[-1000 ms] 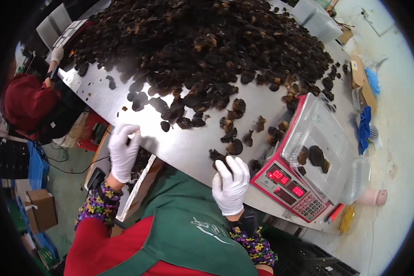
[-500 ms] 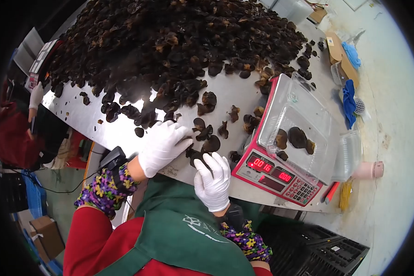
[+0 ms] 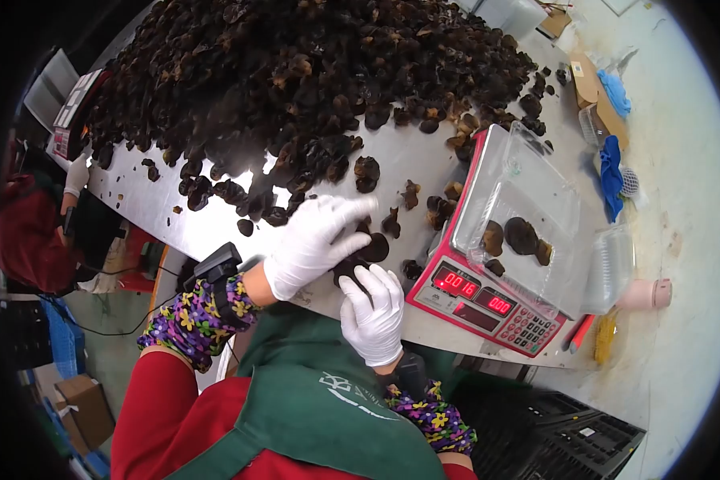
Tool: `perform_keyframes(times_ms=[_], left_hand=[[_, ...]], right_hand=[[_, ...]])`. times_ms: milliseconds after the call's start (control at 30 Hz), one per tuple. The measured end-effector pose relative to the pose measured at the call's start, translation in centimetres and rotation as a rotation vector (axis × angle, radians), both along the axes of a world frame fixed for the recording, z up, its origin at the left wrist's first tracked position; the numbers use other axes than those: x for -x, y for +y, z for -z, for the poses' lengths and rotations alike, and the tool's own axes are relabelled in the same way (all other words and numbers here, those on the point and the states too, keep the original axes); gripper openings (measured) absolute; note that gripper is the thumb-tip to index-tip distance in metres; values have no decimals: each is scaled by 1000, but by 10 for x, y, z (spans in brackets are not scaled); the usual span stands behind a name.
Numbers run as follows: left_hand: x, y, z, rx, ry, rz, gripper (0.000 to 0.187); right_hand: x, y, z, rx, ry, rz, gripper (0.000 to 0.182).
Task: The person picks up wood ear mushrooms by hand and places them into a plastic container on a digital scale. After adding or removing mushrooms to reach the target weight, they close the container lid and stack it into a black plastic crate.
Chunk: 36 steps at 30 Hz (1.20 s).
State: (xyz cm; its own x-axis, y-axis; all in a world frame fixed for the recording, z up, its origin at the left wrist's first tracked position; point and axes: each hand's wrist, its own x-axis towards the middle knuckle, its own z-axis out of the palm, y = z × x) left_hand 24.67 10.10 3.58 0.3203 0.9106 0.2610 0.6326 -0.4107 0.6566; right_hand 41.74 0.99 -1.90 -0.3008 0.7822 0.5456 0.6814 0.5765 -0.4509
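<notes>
My left hand point(image 3: 316, 246), in a white glove, reaches over loose wood ear mushrooms at the table's near edge. Its fingers are stretched out and its thumb stands apart. Close by, my right hand point(image 3: 374, 314), also gloved, has its fingers curled at a dark wood ear mushroom point(image 3: 346, 270), partly hidden between the hands. Another wood ear mushroom point(image 3: 374, 249) lies just above the right fingertips. Right of my hands stands a red scale point(image 3: 424, 298) reading 0016 and 0.00. On it rests an open clear plastic box point(image 3: 528, 188) with several mushroom pieces inside.
A large heap of wood ear mushrooms point(image 3: 296, 80) covers the back of the metal table point(image 3: 148, 204). Stacked clear boxes point(image 3: 612, 268), a pink container point(image 3: 646, 295) and a blue cloth point(image 3: 610, 180) sit at right. At left, a co-worker's gloved hand point(image 3: 77, 174) touches the table edge.
My left hand has moved up and right, its fingers straightening out over the loose pieces. My right hand has barely moved. The display still reads 0016.
</notes>
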Motion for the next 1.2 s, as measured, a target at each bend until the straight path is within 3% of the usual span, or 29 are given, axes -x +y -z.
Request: perform_keyframes(times_ms=[33, 100, 167, 267, 400, 500, 600, 667, 700, 833, 900, 967, 1033, 1200], left_hand=[[0, 5, -6, -197, -144, -51, 38], [16, 11, -1, -115, -102, -210, 35], [30, 17, 11, -183, -7, -220, 27], [37, 20, 21, -203, 236, -24, 17], [31, 13, 15, -132, 285, -8, 25], [35, 13, 18, -247, 319, 13, 26], [35, 10, 12, -85, 300, 8, 23], [31, 13, 16, -82, 480, 77, 23], [30, 17, 19, -82, 477, 73, 23], [29, 34, 14, -49, -131, -128, 26], [31, 29, 5, -66, -70, -180, 30], [46, 14, 12, -93, 244, 14, 32], [47, 5, 14, 12, 196, 106, 32], [49, -5, 23, -174, 258, 181, 28]], right_hand=[[0, -1, 0, 8, 8, -1, 47], [-1, 0, -1, -9, -6, -5, 47], [-1, 1, 0, -16, 2, -17, 48], [-1, 1, 0, -13, 2, -23, 48], [-1, 1, 1, -11, 0, -17, 45], [-1, 2, 0, -11, 5, -13, 44], [0, 1, -1, -6, 4, -7, 43], [0, 1, -2, -8, -2, -10, 43], [-1, 2, -1, -7, 6, -17, 43], [-1, 2, 0, -8, 12, -16, 42], [-1, 2, 0, -5, 17, -16, 42], [-1, 2, -1, 3, 27, -15, 41], [0, 2, -2, 6, 11, -16, 40], [-1, 2, -1, 4, 7, -24, 39]])
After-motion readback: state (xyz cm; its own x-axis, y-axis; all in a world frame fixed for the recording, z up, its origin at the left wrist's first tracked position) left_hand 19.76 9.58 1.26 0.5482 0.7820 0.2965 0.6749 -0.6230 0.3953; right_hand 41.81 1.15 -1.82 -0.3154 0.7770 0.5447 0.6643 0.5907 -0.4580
